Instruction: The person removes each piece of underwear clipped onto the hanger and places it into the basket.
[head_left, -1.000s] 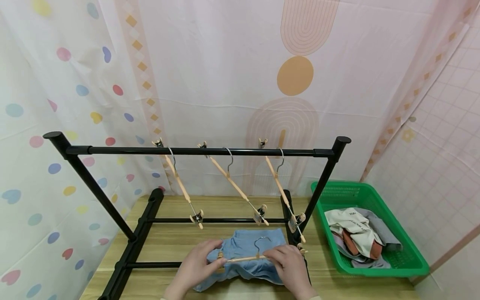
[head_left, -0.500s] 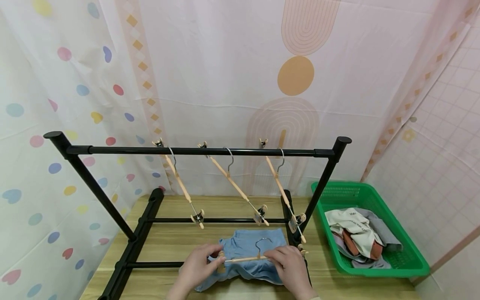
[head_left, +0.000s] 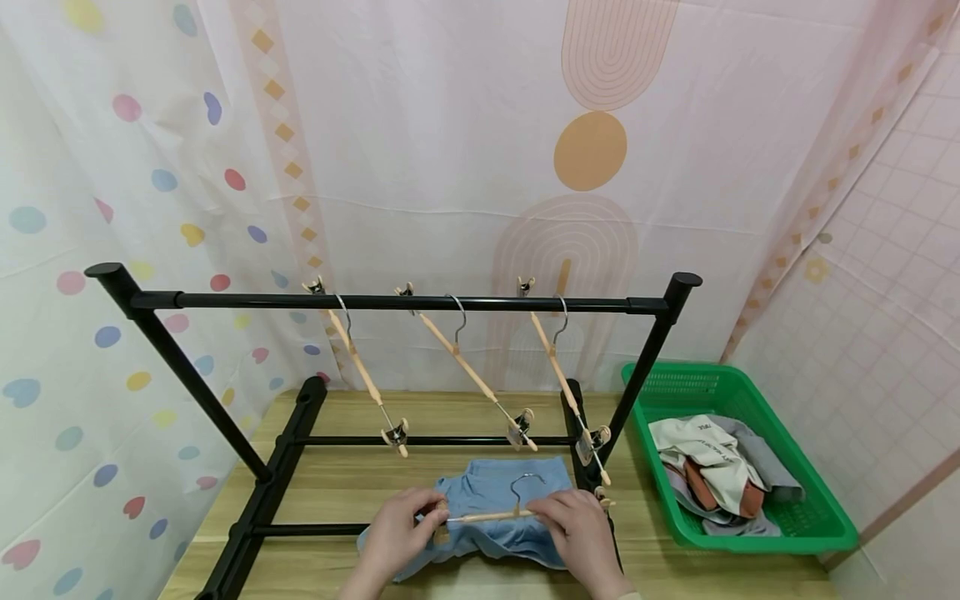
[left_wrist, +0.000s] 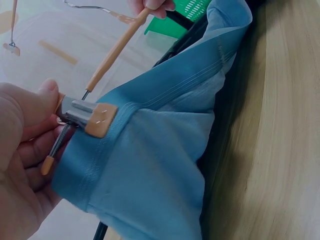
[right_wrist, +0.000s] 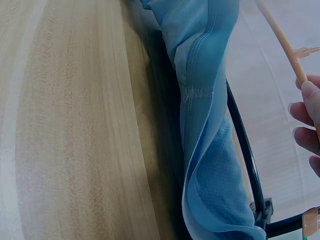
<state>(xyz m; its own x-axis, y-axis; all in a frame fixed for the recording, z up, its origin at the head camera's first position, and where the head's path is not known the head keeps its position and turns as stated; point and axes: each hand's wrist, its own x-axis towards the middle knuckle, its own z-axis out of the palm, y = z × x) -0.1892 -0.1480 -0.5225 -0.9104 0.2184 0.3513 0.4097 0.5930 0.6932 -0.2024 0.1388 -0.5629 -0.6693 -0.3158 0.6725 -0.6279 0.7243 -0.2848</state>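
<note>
A wooden clip hanger (head_left: 491,517) with a metal hook lies across a light-blue garment (head_left: 480,490) in the head view. My left hand (head_left: 403,527) pinches the metal clip (left_wrist: 82,112) at the hanger's left end. In the left wrist view, that clip's wooden pad lies over the corner of the garment's stitched band (left_wrist: 95,155). My right hand (head_left: 581,532) grips the wooden bar right of the hook. The right clip (right_wrist: 310,222) sits apart from the cloth in the right wrist view, where the garment's band sags in a loose fold.
A black rack (head_left: 390,302) stands over the wooden table (head_left: 345,492), with three bare clip hangers (head_left: 457,354) on its top bar. To its right is a green basket (head_left: 765,542) holding several folded clothes (head_left: 708,450). A patterned curtain (head_left: 420,167) hangs behind.
My left hand shifts slightly at the clip, and a little more blue cloth shows left of it. The right hand keeps its grip in the same place.
</note>
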